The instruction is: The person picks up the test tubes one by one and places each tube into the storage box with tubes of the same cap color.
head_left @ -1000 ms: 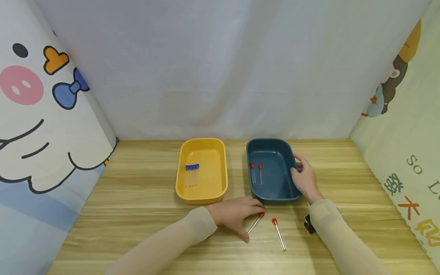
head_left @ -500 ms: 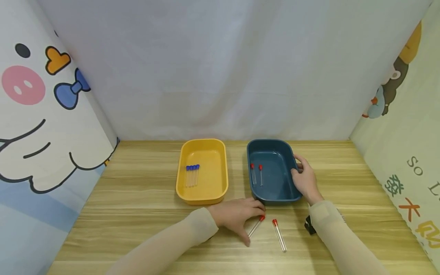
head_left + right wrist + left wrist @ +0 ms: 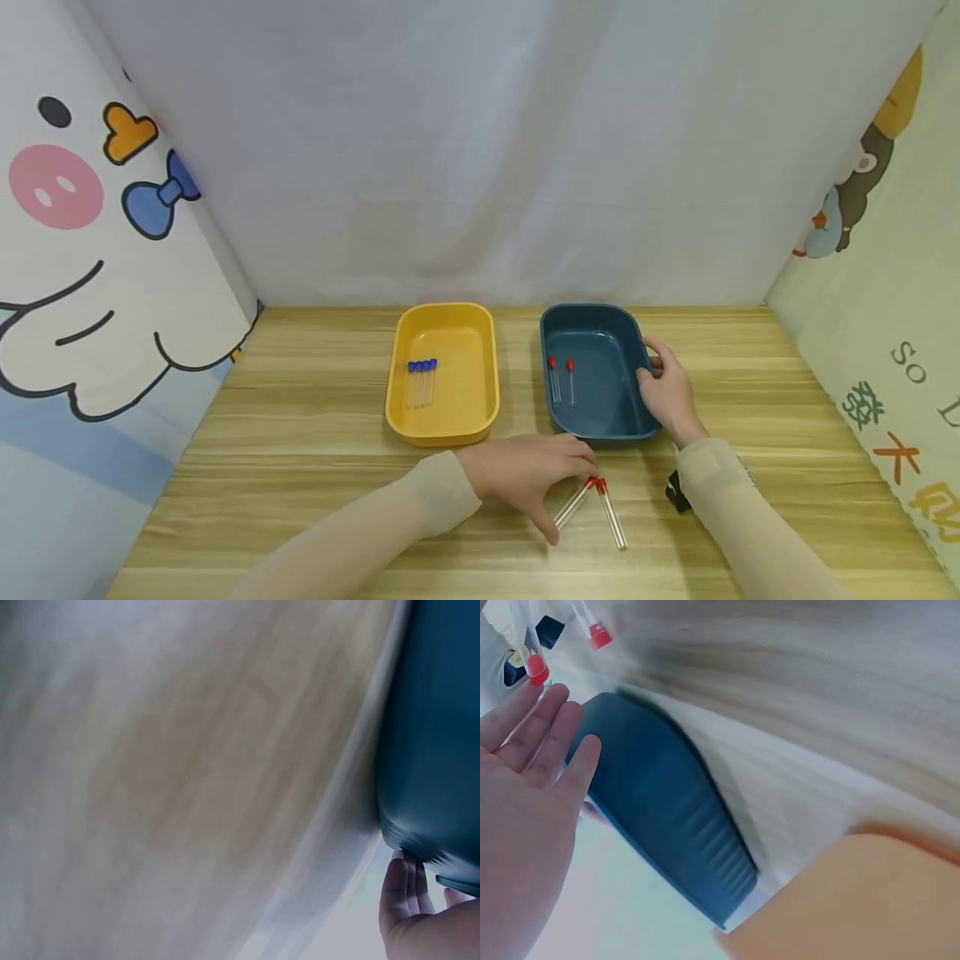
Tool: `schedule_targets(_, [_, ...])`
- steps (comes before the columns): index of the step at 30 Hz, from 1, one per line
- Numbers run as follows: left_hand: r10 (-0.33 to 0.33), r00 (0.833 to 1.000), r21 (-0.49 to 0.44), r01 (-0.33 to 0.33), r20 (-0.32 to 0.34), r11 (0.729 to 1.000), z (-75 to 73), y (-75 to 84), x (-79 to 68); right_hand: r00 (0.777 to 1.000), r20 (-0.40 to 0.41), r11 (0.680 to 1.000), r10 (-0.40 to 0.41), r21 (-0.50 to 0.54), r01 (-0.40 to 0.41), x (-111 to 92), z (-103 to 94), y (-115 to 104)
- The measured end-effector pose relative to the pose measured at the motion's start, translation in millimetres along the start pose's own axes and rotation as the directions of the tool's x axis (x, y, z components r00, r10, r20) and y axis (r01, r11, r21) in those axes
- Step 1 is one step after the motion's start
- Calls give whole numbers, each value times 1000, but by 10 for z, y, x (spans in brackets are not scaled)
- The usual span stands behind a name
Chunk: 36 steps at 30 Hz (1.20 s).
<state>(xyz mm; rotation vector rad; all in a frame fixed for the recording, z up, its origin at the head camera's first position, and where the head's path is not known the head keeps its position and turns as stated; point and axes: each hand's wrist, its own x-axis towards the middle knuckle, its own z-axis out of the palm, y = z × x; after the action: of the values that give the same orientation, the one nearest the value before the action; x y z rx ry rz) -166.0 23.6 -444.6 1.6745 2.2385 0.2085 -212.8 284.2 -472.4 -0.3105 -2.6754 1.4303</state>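
My left hand [image 3: 525,473] lies palm down over the table in front of the trays. Its thumb and fingertips span a red-capped test tube [image 3: 573,504], pinching it lengthwise. A second red-capped test tube [image 3: 612,517] lies just to the right, the two caps right beside each other. In the left wrist view a red cap [image 3: 537,669] shows close to the fingertips; the thumb is out of sight there. My right hand [image 3: 670,396] grips the right wall of the blue tray [image 3: 611,367], thumb at the rim. Two red-capped test tubes [image 3: 571,383] lie inside that tray's left side.
Left of the blue tray stands a yellow tray [image 3: 465,367] with several blue-capped test tubes [image 3: 422,385] side by side. A small black object [image 3: 677,492] is by the right sleeve. Grey cloth [image 3: 480,150] hangs behind the wooden table [image 3: 315,375], with printed cloths at both sides.
My left hand has moved slightly right and nearer, and its test tube has moved with it until its cap meets the other tube's cap. My right hand stays on the blue tray.
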Motion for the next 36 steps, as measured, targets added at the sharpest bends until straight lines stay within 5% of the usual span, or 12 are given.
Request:
schedule_targets(15, [17, 996, -3, -18, -82, 1000, -277, 26, -47, 1000, 0, 1000, 4, 1, -4, -10, 4, 4])
schedule_targets(29, [-101, 972, -121, 76, -214, 990, -623, -254, 49, 999, 8, 998, 37, 45, -37, -7, -13, -14])
schedule_targets(36, [-185, 958, -136, 158, -217, 978, -730, -376, 154, 997, 32, 993, 65, 99, -68, -7, -24, -31])
